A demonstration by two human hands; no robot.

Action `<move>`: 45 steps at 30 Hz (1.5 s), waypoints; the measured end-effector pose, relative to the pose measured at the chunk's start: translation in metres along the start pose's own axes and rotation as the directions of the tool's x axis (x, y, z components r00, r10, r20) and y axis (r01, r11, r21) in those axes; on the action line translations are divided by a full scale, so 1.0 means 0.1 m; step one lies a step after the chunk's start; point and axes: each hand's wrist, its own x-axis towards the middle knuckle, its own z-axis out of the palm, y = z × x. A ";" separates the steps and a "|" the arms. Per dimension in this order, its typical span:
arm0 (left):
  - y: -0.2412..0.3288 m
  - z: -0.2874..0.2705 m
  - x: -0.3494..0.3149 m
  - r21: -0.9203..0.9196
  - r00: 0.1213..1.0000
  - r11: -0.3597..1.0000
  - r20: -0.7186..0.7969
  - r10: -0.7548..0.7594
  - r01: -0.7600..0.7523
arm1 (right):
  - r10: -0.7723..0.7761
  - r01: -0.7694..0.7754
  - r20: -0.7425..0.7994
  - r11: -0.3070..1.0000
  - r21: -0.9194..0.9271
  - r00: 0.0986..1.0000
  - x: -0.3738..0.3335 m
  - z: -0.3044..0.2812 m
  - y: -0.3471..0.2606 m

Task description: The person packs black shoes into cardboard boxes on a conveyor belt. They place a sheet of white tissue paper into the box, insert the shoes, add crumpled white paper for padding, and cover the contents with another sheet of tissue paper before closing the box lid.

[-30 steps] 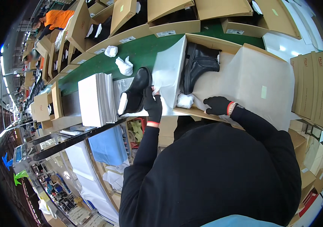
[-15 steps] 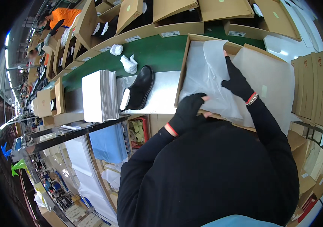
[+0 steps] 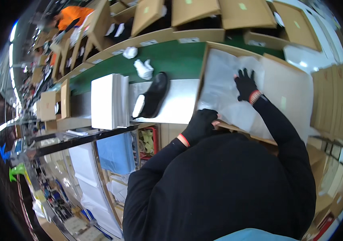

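A cardboard shoe box lies in front of me, lined with white tissue paper. Flat on the tissue, its fingers spread, rests my right hand in a black glove with bare fingertips. My left hand, gloved alike, is closed on the box's near left corner, with its fingers bent over the rim. Pale paper covers the box's right side. Left of the box, a black shoe with white stuffing in its opening lies on the metal surface.
A stack of white sheets stands left of the shoe. Two crumpled paper wads lie on the green belt. Open boxes line the far side; closed boxes stand at right. A person in orange works far left.
My right hand has let go of the tissue's raised edge and come down flat on it, fingers now spread. The tissue lies flatter. My left hand stays at the box corner.
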 end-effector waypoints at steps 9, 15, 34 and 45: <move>-1.97 -2.42 -1.27 0.133 0.572 0.775 -0.753 -0.327 0.618 | -0.039 0.402 -0.441 0.488 0.774 0.897 -0.90 -0.29 -0.75; -2.88 -3.68 -2.19 0.256 0.180 -0.017 -0.723 -0.667 0.966 | 0.071 0.328 -0.406 0.469 0.820 0.911 -0.87 -0.47 -1.18; -1.50 -4.11 -1.19 -0.564 0.562 0.744 -0.506 -0.654 0.358 | 0.354 0.178 -0.508 0.657 0.733 0.785 -0.99 -0.39 -1.06; -0.97 -0.26 0.94 -0.211 0.944 0.957 -0.223 -0.243 0.197 | 0.566 0.025 -0.573 0.698 0.715 0.593 -1.63 0.14 -0.08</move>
